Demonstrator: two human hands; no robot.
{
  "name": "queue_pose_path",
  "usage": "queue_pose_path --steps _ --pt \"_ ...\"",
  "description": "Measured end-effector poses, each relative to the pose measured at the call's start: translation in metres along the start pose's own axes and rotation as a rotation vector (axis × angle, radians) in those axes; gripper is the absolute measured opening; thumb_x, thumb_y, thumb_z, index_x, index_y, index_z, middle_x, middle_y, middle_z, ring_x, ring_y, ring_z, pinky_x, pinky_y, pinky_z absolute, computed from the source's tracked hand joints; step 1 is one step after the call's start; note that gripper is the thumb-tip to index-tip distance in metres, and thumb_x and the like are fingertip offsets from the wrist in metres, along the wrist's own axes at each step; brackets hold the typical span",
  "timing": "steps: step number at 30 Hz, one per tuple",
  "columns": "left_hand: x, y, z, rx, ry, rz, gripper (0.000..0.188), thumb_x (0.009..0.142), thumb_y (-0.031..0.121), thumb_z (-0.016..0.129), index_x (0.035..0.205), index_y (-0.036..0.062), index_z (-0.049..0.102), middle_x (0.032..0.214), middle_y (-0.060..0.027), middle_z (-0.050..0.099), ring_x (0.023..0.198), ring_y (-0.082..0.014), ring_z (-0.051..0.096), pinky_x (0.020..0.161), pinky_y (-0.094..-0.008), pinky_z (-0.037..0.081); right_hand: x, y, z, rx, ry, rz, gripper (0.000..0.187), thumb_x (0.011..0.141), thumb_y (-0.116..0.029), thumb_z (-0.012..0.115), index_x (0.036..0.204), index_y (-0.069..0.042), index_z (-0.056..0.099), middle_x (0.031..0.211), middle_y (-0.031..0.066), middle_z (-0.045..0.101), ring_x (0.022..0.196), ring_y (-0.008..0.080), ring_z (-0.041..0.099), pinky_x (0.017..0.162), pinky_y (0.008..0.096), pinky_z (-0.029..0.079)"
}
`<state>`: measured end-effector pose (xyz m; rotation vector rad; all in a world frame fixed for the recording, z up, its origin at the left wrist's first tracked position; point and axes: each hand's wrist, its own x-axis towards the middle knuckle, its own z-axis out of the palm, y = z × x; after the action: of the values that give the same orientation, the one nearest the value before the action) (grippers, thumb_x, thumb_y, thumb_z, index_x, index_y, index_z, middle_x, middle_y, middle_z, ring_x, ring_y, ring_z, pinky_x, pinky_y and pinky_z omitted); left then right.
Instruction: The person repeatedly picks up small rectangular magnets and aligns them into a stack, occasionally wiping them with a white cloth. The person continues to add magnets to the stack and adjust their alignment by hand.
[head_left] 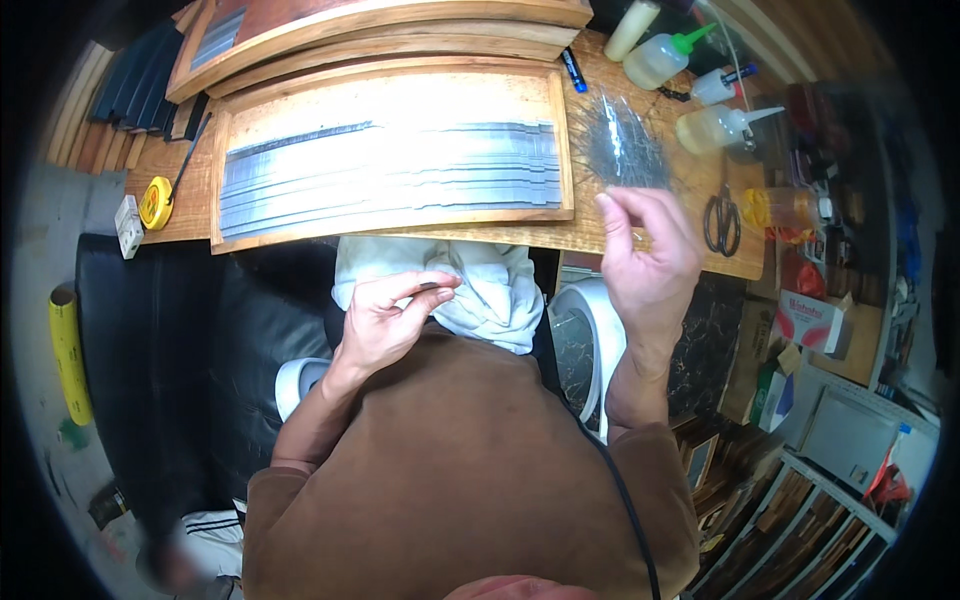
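Observation:
My left hand (385, 318) is in front of my chest, near the white cloth on my lap. Its thumb and fingers pinch a small dark piece (430, 286). Raised over the table's front edge, my right hand (655, 255) has its thumb and forefinger brought together; whatever they hold is too small to make out. Just beyond it lies a loose heap of thin dark strands (618, 140). In front of me a shallow wooden tray (400, 232) holds rows of narrow grey strips (480, 180), partly washed out by glare.
More wooden trays (400, 45) are stacked behind. Scissors (722, 222), squeeze bottles (700, 130) and a blue marker (574, 70) lie on the table's right side. A yellow tape measure (157, 203) sits at the left edge. White cloth (490, 290) covers my lap.

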<state>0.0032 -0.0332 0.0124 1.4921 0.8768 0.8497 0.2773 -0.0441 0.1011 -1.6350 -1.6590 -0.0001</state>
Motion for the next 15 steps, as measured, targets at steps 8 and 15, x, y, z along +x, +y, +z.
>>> queue_pose_path --steps 8,15 --pt "0.036 0.010 0.008 0.183 -0.065 0.227 0.027 0.091 -0.002 0.079 0.117 0.0031 0.079 0.085 -0.0156 0.076 0.073 -0.0230 0.075 0.068 -0.0313 0.056 -0.035 -0.025 0.052 0.607 -0.284 0.035 0.013 0.085 0.008 0.079 0.094 0.000 0.074 0.089 0.0103 0.073 0.082 0.0211 0.071 0.073 0.0314 0.056" --pt "0.058 0.030 0.008 0.304 -0.021 0.488 0.031 0.084 -0.008 0.077 0.113 0.0043 0.079 0.082 -0.0133 0.073 0.067 -0.0271 0.070 0.064 -0.0337 0.055 -0.026 -0.023 0.060 0.711 -0.180 -0.041 0.023 0.084 0.006 0.080 0.104 -0.004 0.078 0.094 0.0088 0.072 0.086 0.0248 0.069 0.076 0.0347 0.056"
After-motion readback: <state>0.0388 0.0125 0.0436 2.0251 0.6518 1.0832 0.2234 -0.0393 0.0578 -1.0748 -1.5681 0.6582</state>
